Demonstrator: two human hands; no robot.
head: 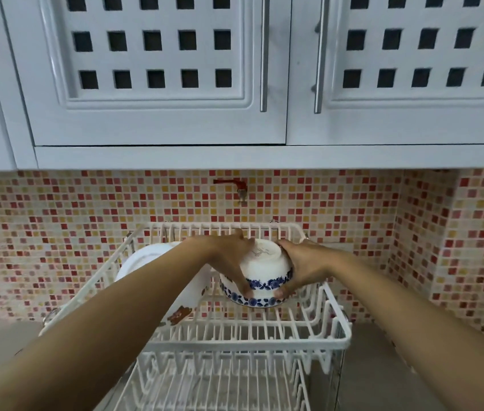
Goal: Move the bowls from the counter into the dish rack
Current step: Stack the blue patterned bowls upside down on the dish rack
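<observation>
Head camera looks down on a white ceramic bowl with a blue flower band round its rim [264, 269], turned upside down and tilted, foot ring facing up toward the wall. It sits over a second bowl with the same blue pattern [248, 301], in the upper tier of a white wire dish rack [335, 339]. Both hands clasp the top bowl from either side: the left hand [230, 259] has its fingers down the left wall, thumb near the rim, and the right hand [303, 266] cups the right wall. Just left of the bowls, a white plate [142, 259] stands on edge in the rack. Beneath is a grey counter [383, 375]; behind, a red and yellow mosaic tile wall [56, 232].
</observation>
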